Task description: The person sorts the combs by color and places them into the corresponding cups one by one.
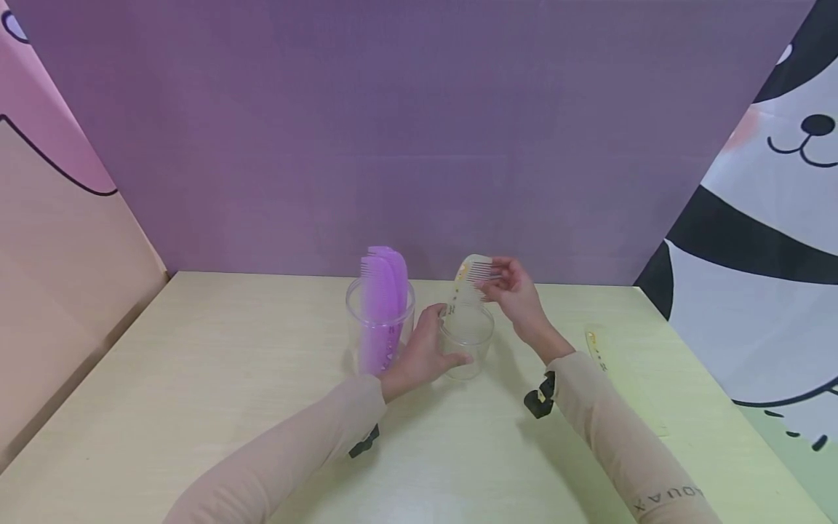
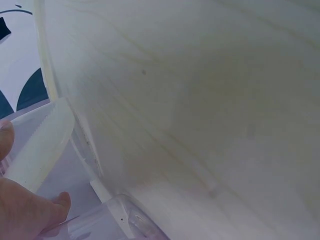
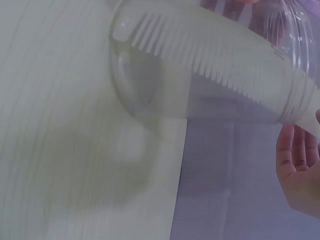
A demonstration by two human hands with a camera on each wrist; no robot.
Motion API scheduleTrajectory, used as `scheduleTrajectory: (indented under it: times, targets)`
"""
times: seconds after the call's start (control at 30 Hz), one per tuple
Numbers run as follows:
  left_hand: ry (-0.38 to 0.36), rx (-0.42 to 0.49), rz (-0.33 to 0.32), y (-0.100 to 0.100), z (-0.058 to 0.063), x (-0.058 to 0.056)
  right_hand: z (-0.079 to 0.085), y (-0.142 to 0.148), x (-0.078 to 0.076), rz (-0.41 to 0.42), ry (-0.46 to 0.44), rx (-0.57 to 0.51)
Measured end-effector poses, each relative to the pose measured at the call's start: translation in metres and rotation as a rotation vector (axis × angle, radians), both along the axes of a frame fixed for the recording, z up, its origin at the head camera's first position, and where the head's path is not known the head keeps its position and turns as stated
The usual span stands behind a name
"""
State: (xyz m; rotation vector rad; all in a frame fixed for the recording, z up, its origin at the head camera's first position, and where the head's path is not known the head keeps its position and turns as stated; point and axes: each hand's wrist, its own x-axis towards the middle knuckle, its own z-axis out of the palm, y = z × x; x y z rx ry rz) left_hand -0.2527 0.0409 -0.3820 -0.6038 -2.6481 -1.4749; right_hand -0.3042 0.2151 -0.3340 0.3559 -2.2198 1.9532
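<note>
A pale, translucent comb with small yellow decorations stands tilted in a clear plastic cup. My left hand grips this cup from its left side, fingers round the back and thumb at the front. The right hand holds the comb near its upper end, on the toothed side, above the rim. Through the cup wall in the right wrist view, the comb's lower part shows inside. The left wrist view has the left thumb against the cup, with the comb behind it.
Just left of the left hand stands another clear cup holding several purple combs. A pale comb lies on the table at the right, partly behind the right sleeve. A purple panel rises behind the table's back edge.
</note>
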Motion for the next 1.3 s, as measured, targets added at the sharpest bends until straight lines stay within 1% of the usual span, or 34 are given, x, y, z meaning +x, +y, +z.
scheduleTrajectory:
  times: [0.07, 0.3, 0.5, 0.63, 0.8, 0.93, 1.1, 1.3]
  targets:
    - [-0.007, 0.000, 0.001, 0.000, 0.000, 0.000, 0.002, 0.003, 0.000, -0.006, -0.008, 0.015]
    - [-0.020, -0.010, 0.011, 0.001, 0.000, 0.000, 0.006, 0.020, 0.001, -0.009, 0.008, 0.050]
    - [-0.034, -0.003, 0.015, 0.002, 0.001, 0.000, 0.004, 0.042, 0.002, -0.032, 0.022, 0.100]
    - [-0.037, -0.011, 0.019, 0.001, 0.002, 0.001, 0.001, 0.057, 0.002, -0.043, 0.012, 0.130]
    - [-0.046, -0.012, 0.022, 0.002, 0.002, 0.001, -0.005, 0.077, 0.005, -0.068, -0.012, 0.225]
    - [-0.054, -0.006, 0.028, 0.002, 0.002, 0.001, -0.011, 0.093, 0.008, -0.086, -0.031, 0.326]
    - [-0.050, -0.009, 0.026, 0.002, 0.001, 0.000, -0.018, 0.113, 0.013, -0.076, -0.068, 0.441]
    - [-0.050, 0.000, 0.017, 0.001, 0.001, 0.000, -0.029, 0.132, 0.015, -0.058, -0.122, 0.540]
